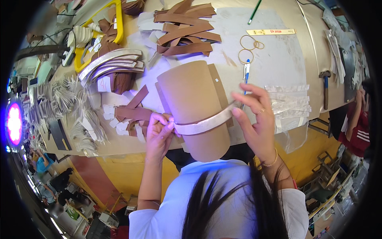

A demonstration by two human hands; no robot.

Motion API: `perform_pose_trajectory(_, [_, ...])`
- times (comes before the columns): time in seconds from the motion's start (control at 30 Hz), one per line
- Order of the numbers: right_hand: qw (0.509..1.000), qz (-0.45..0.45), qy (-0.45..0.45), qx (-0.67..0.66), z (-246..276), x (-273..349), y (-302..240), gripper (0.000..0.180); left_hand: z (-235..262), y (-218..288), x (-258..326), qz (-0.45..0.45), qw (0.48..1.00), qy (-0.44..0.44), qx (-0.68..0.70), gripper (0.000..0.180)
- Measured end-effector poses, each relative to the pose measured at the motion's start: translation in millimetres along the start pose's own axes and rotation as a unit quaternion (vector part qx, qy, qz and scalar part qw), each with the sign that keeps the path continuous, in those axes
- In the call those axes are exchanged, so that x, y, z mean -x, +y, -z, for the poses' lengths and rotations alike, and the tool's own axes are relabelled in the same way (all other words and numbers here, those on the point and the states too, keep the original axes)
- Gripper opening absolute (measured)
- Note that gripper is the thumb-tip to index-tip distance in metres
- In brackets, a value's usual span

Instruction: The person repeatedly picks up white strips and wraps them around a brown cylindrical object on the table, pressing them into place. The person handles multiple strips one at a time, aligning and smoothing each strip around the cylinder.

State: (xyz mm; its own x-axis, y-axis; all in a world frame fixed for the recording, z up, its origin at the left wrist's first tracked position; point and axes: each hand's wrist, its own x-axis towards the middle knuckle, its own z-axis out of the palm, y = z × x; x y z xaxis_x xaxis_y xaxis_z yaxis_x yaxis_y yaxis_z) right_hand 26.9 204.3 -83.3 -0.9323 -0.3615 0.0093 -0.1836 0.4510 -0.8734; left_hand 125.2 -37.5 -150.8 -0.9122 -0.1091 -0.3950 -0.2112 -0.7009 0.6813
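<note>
A curved tan board (195, 91) lies over the table edge in front of me, its near end close to my body. Across its lower part runs a pale, whitish strip (207, 124) with a brown edge along its upper side. My left hand (160, 131) pinches the strip's left end between thumb and fingers. At the right end, my right hand (256, 117) has the strip's tip between thumb and forefinger, its other fingers loosely raised. Beyond that hand lies a blue and white pen (246, 71), partly hidden by the fingers.
Brown strips (185, 30) lie piled at the back, with more (135, 111) beside my left hand. Curved pale strips (113, 65) are stacked at left. Rubber bands (246, 55), a yellow ruler (270, 32), whitish strips (288, 101) and a hammer (325, 87) lie to the right.
</note>
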Motion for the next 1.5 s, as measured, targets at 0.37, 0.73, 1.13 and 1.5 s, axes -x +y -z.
perform_pose_trajectory(0.37, [0.955, 0.202, -0.087, 0.197, -39, 10, -39, 0.054, 4, -1, -2, -0.048, 0.999, -0.017, -0.005, 0.020])
perform_pose_trajectory(0.73, [0.983, 0.156, -0.010, 0.090, -43, 19, -18, 0.037, 5, -8, -2, -0.035, 0.999, -0.029, 0.012, 0.023])
perform_pose_trajectory(1.13, [0.989, 0.126, 0.070, -0.016, -54, 28, -4, 0.035, 5, -9, -5, -0.004, 0.999, -0.031, 0.035, 0.023])
perform_pose_trajectory(1.5, [0.988, 0.071, 0.050, -0.129, -65, 38, 27, 0.055, 7, -15, -6, -0.016, 0.998, -0.043, 0.038, 0.021])
